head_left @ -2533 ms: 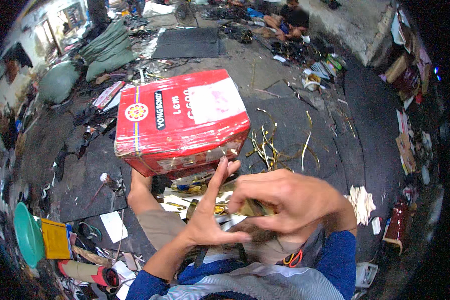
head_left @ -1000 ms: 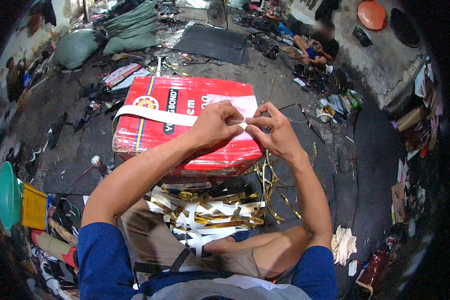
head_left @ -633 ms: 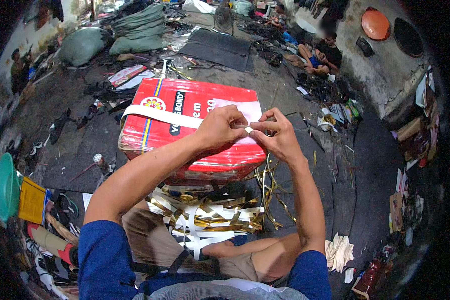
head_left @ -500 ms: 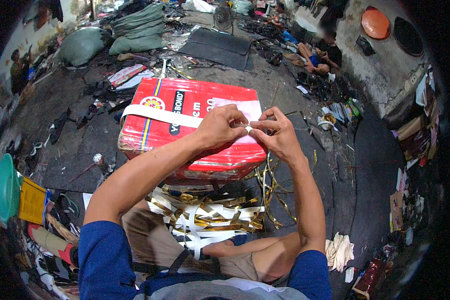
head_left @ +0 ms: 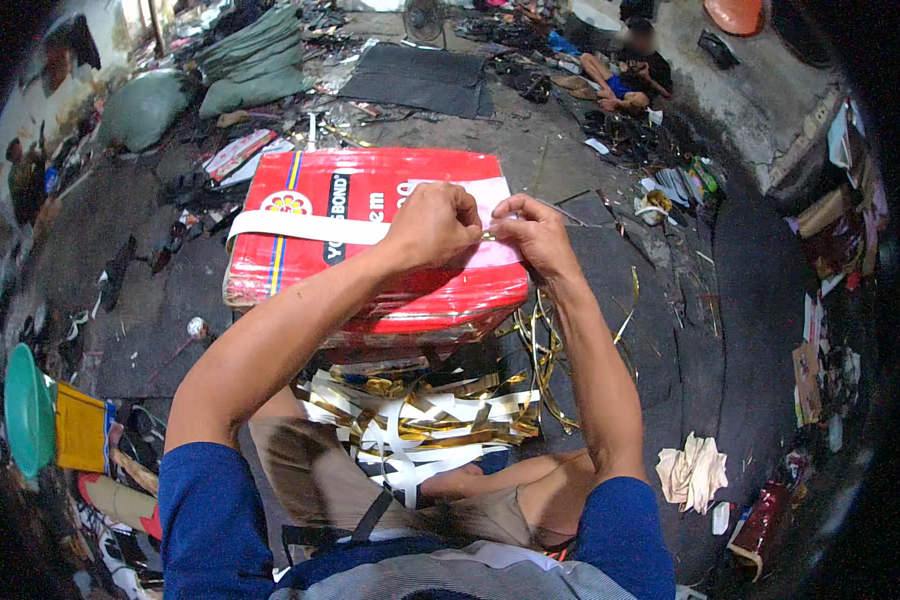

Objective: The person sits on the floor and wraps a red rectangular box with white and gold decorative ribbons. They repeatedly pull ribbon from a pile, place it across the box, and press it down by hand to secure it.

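Note:
A red box (head_left: 370,285) with a clear wrapping stands in front of me. Across its top lies a flat white strip (head_left: 305,226), its left end hanging over the box's left edge. My left hand (head_left: 435,225) is closed in a pinch at the strip's right part, its fingertips hiding what lies between them. Just beside it, my right hand (head_left: 535,238) pinches too, thumb and forefinger together over the box's right end. A tiny gold-edged bit shows between the two hands. Below the box, many white and gold strips (head_left: 450,420) lie piled by my crossed legs.
Thin gold ribbons (head_left: 545,350) curl on the floor right of the box. At the left stand a green basin (head_left: 28,410) and a yellow container (head_left: 80,427). A crumpled beige cloth (head_left: 692,473) lies at the right. Another person (head_left: 640,75) sits far right by the wall.
Both hands stay close together over the box's right end; the right hand's fingers have folded in more. The white bit between them shows less. The whole view has shifted slightly.

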